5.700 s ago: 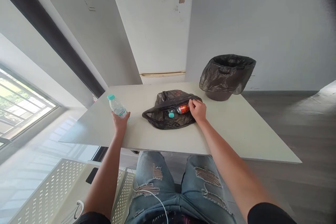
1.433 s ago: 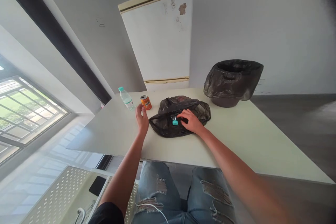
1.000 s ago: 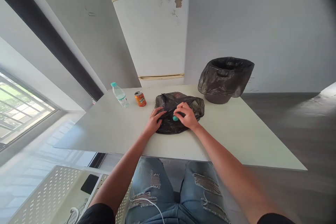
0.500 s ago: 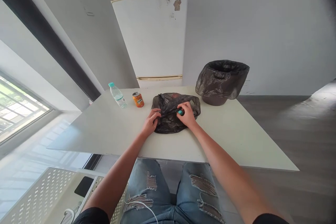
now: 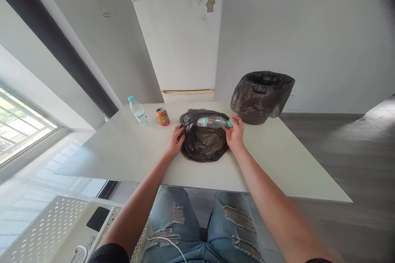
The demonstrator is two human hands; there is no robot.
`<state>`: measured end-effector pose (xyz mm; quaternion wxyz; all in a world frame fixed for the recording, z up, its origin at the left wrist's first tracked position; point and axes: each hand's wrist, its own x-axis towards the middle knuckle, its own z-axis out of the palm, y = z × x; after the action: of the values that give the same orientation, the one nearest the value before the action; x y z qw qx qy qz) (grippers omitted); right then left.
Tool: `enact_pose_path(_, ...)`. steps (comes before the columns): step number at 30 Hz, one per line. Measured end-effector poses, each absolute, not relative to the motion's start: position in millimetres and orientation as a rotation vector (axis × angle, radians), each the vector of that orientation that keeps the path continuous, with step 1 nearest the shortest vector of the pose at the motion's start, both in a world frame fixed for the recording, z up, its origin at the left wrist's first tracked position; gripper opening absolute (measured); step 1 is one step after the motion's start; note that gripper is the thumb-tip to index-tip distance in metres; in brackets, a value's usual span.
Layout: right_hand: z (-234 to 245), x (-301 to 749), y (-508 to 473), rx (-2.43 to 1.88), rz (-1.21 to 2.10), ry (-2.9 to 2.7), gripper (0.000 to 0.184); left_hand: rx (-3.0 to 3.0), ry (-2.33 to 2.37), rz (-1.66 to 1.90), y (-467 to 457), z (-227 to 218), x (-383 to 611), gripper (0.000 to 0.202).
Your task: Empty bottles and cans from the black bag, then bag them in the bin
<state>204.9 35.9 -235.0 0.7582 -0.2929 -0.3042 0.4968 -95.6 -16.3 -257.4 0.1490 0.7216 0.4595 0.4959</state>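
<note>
A black plastic bag (image 5: 205, 146) lies crumpled on the pale table in front of me. My left hand (image 5: 176, 141) grips the bag's left edge between thumb and fingers. With its fingers closed on the teal cap end, my right hand (image 5: 235, 132) holds a clear plastic bottle (image 5: 216, 122) lying sideways. The bottle's lower end is still inside the bag's mouth, so its base is hidden. To the left of the bag stand an orange soda can (image 5: 162, 117) and another clear bottle (image 5: 139, 111) with a teal cap, both upright.
At the table's back right stands a bin (image 5: 254, 118) lined with a black bag (image 5: 262, 94). A white fridge (image 5: 182, 45) is behind the table (image 5: 262, 168). A perforated plastic basket (image 5: 46, 230) holding a dark flat object (image 5: 98, 218) sits at lower left.
My right hand has moved right, drawing the bottle partly out of the black bag; before, only its teal cap showed. My left hand stays at the bag's left edge.
</note>
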Motion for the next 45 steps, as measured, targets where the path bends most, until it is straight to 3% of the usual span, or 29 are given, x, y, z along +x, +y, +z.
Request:
enact_pose_path(6,-231,211,38,-0.605,1.258,-0.542,0.038,1.734,1.327,1.556,-11,-254,-104,0.041)
enact_pose_path(12,-219,223,27,-0.361,1.516,-0.849,0.039,1.531,1.175,1.49,-19,-246,-98,0.05)
enact_pose_path(16,-223,215,23,-0.296,1.631,-0.977,0.037,1.367,0.962,1.507,-23,-242,-101,0.038)
enact_pose_path(19,-230,209,22,-0.292,1.69,-1.046,0.033,1.198,0.839,1.556,-24,-244,-110,0.042)
enact_pose_path(24,-235,207,20,-0.205,1.803,-1.187,0.034,1.043,0.755,1.133,-27,-256,-117,0.059)
enact_pose_path(29,-235,202,16,-0.173,1.885,-1.333,0.031,1.106,0.645,0.564,-32,-249,-114,0.096)
enact_pose_path(33,-238,196,12,-0.209,1.919,-1.44,0.041,1.166,0.528,0.334,-43,-236,-117,0.081)
enact_pose_path(36,-239,194,13,-0.301,1.863,-1.465,0.052,1.119,0.477,0.343,-52,-233,-120,0.077)
enact_pose_path(39,-238,195,17,-0.545,1.606,-1.645,0.04,1.094,0.449,0.468,-54,-234,-124,0.086)
enact_pose_path(45,-242,194,23,-0.885,1.122,-1.847,0.038,1.11,0.552,0.803,-49,-239,-135,0.109)
